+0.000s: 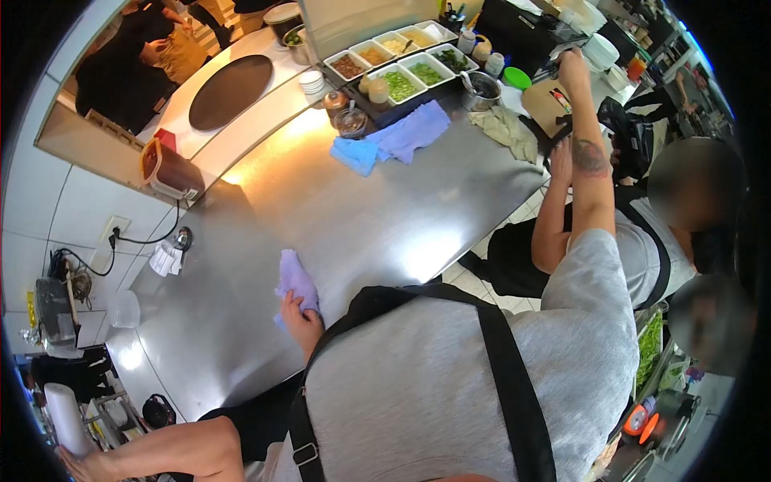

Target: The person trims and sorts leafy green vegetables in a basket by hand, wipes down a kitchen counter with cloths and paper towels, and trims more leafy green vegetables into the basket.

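Note:
My left hand [302,320] rests on the steel worktop [265,217] with its fingers curled over a crumpled purple cloth [295,278]. My chest hides the rest of that arm. My right arm stretches far out to the upper right, past a co-worker. At its end my right hand [573,71] is closed near the counter's far side; what it grips is too small to make out. Just below that hand stands a brown cardboard box [546,108]. A co-worker's hand [561,161] is close to the box, beside my forearm.
White trays of chopped toppings [399,83] line the back edge, with blue and purple cloths [414,132] before them. A beige cloth [506,132] lies at the right corner. A co-worker [634,241] stands right. At lower left, another forearm [169,451] reaches a white cylinder [68,422].

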`<state>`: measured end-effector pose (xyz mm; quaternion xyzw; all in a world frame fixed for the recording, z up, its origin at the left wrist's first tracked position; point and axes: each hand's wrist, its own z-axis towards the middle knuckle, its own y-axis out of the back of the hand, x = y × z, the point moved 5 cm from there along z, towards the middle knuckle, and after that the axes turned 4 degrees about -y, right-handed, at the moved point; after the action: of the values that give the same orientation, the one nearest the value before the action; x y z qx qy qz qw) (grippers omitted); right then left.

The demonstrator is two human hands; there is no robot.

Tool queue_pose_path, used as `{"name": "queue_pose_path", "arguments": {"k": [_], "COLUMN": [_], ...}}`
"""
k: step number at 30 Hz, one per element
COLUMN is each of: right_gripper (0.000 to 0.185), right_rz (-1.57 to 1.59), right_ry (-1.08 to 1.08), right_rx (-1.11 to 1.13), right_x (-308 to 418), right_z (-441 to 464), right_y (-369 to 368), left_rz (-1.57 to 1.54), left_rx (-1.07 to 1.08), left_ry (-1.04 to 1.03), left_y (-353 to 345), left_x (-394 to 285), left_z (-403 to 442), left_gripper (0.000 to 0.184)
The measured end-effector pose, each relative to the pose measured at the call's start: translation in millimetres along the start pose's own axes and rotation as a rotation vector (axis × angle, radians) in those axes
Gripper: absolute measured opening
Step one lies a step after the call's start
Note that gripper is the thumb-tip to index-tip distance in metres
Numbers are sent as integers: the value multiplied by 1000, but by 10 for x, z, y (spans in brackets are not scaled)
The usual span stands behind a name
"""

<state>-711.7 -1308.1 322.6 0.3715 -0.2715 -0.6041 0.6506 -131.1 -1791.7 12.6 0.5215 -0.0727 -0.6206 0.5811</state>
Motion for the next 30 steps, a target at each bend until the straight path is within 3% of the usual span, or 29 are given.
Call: {"name": "queue_pose_path", "arguments": {"k": [5, 8, 11, 14, 16, 18, 21, 24, 26, 30], "right_gripper": [16, 18, 20, 22, 20, 26, 34, 41, 45, 44], "right_rz": [-101, -153, -149, 6, 50, -152, -149, -19, 203, 707], "right_ry": [-9, -74, -159, -222, -241, 48, -63, -261, -154, 74], "right_rx": [17, 61, 87, -45, 74, 837, 1112, 343, 362, 543], "right_x": [-552, -1147, -1646, -1713, -1903, -2164, -1906, -1605, -1164, -72], "right_z": [310, 484, 514, 387, 375, 378, 361, 585, 591, 134], "right_y": [-84, -634, -1166, -1234, -1614, -2520, -2447, -2093, -1805, -1569], "left_rz": [64, -9, 44, 19, 2, -14, -29, -23, -26, -245], "left_rx": [-30, -7, -62, 8, -28, -44, -31, 9, 57, 345], "left_ry": [74, 315, 262, 350, 298, 241, 151, 63, -23, -254], "left_y": [-76, -175, -319, -517, -712, -898, -1167, -1462, -1690, -2253], "left_x": [-111, -188, -345, -604, -786, -981, -1266, -1473, -1583, -2078], "left_z": [72, 94, 95, 73, 57, 54, 164, 331, 475, 874], "left_gripper": [25, 23, 21, 19, 18, 17, 18, 19, 20, 20]}}
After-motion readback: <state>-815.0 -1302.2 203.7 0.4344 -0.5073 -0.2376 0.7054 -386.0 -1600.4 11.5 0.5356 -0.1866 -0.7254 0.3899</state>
